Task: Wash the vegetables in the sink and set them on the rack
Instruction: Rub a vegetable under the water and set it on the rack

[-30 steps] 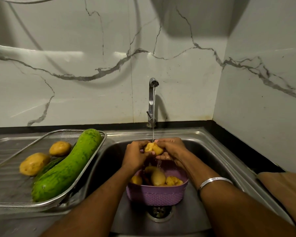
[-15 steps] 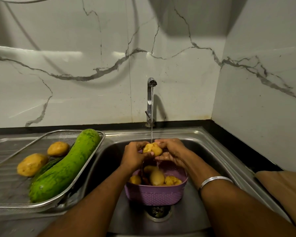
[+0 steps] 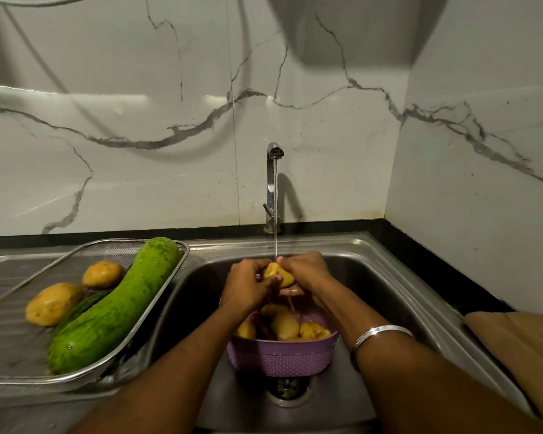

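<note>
Under the tap (image 3: 275, 183), left hand (image 3: 248, 285) and right hand (image 3: 306, 272) still hold potato (image 3: 278, 274) in a curled grip; potato barely turned.

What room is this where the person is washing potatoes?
Most likely a home kitchen. A steel sink has a tap running, marble-look tiles cover the wall behind it, and a wire rack on the draining board holds two washed potatoes and a big green gourd.

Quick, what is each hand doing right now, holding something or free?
Left hand: closed around the potato under the running water.
Right hand: closed on the same potato from the other side.
</note>
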Demonstrator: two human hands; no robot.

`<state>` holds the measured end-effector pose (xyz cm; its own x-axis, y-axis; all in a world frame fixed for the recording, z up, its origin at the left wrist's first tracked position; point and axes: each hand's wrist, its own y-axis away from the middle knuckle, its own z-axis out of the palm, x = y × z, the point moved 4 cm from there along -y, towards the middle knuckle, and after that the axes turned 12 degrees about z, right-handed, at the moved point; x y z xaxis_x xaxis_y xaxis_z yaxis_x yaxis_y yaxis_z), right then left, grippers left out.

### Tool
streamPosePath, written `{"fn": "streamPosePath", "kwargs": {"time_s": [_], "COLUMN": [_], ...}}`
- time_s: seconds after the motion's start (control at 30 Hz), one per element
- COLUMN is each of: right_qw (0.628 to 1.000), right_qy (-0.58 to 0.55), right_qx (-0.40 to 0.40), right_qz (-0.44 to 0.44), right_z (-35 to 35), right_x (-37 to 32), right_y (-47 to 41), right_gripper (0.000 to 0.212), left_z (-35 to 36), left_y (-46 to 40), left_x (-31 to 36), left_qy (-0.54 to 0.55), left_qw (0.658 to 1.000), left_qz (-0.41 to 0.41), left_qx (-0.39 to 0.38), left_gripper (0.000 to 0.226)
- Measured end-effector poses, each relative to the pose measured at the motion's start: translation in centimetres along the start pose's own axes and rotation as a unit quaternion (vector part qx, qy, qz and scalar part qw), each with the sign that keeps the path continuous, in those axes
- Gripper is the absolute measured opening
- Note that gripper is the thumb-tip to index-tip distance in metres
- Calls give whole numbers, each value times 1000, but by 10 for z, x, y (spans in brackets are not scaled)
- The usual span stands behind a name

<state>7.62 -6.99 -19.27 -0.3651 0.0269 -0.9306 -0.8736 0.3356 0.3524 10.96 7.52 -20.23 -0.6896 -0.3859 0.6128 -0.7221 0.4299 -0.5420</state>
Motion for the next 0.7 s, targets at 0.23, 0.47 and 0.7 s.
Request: {"fn": "streamPosePath", "kwargs": {"time_s": [0.23,0.47,0.7], "right_qw": [998,990,978], "right_qy": [53,128,171], "right_qx": [-35,-45,32], "right_qz": [19,-31,-117], "right_z": [-1,2,1], "right_x": [1,4,-2], "right_y": [5,-2,1], "right_gripper": [16,21,22], "left_z": [0,2,1], "left_y": [0,3,1], "left_x": [-3,-3,2], "left_qy": [-24,-42,-62], "left_qw": [999,998,997], "left_qz": [-24,-47,-40], "left_qx": [-1,-16,-8], "left_gripper": [25,25,39]}}
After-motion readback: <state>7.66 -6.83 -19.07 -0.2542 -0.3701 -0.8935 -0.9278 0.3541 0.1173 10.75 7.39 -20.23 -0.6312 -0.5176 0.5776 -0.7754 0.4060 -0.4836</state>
